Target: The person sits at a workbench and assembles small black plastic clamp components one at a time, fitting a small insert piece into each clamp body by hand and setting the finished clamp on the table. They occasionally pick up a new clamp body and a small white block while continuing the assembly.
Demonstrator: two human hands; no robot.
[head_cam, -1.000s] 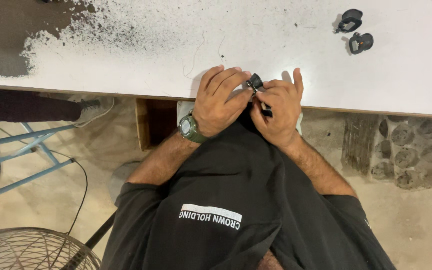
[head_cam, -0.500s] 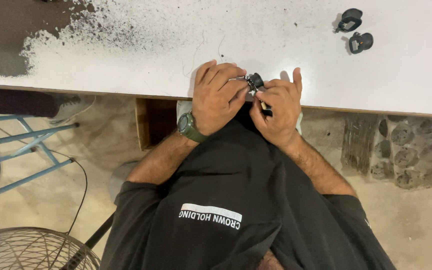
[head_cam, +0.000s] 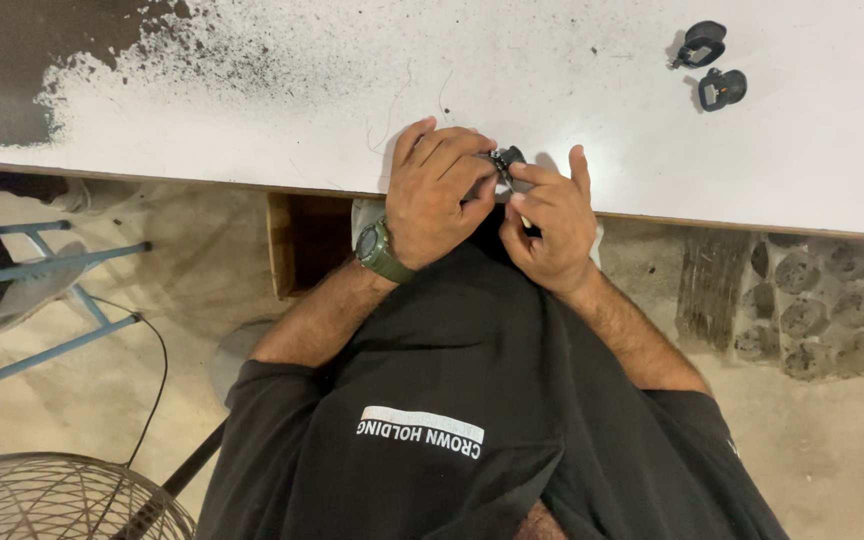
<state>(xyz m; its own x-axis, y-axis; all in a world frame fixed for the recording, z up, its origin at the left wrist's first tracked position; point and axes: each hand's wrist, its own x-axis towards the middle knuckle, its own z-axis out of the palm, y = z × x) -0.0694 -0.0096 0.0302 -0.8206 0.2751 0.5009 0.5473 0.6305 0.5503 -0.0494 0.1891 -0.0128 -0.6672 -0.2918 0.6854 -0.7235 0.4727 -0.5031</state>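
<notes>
A small dark part [head_cam: 505, 158] is pinched between both hands at the near edge of the white table [head_cam: 252, 110]; most of it is covered by fingers, so its shape & make can't be told, only a dark rounded bit w/ a metallic glint. The left hand [head_cam: 439, 190] is curled tight, fingers folded over the part's left side; a green watch [head_cam: 377, 250] is worn on that wrist. The right hand [head_cam: 547, 215] is half closed, thumb & forefinger nipped on the part's right side, little finger raised off it. Whether the part rests on the table or is held just above can't be told. Two black clips [head_cam: 710, 66] are seen far right on the table, well apart from the hands, touching or nearly so; details too small. The table's far left corner is darkened w/ black speckling. A white-and-grey rectangular label [head_cam: 420, 432] is seen on the black shirt's chest. A wire fan guard [head_cam: 62, 500] is cut off bottom left; a blue frame [head_cam: 42, 300] is cut off at left.
</notes>
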